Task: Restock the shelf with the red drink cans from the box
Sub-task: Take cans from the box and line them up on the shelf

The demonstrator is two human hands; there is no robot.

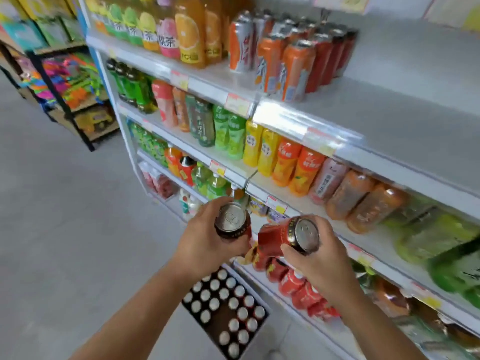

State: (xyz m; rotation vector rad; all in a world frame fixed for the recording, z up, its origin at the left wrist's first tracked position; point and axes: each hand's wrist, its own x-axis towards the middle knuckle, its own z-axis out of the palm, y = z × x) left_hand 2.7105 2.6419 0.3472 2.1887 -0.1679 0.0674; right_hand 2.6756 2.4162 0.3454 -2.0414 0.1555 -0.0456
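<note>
Red aluminium cans are in both of the person's hands, held in front of the shelving unit and above the box on the floor. The left hand point(205, 240) has its fingers wrapped around an upright can point(233, 224), silver top facing up, pull tab visible. The right hand point(315, 258) grips a second can point(288, 236), tilted so its top points toward the person and to the right; thumb and fingers close on the rim end. The two cans sit just beside each other, and contact between them cannot be confirmed.

The box point(225, 311) lies open on the grey floor point(65, 216) below the hands, against the foot of the shelving. It holds many cans standing upright, silver tops showing, with several gaps among the rows toward its right side.

The upper shelf point(389, 100) carries tall orange and red cans point(293, 66) at its left part, next to orange juice bottles point(189, 35); the rest of its grey surface to the right is bare. Lower shelves hold green, yellow and orange bottles point(259, 146) in rows. A low shelf beneath the right forearm carries red packaged drinks point(298, 287), blurred and not identifiable in detail.

A separate dark-framed rack point(67, 81) of colourful goods stands well apart at the left.
</note>
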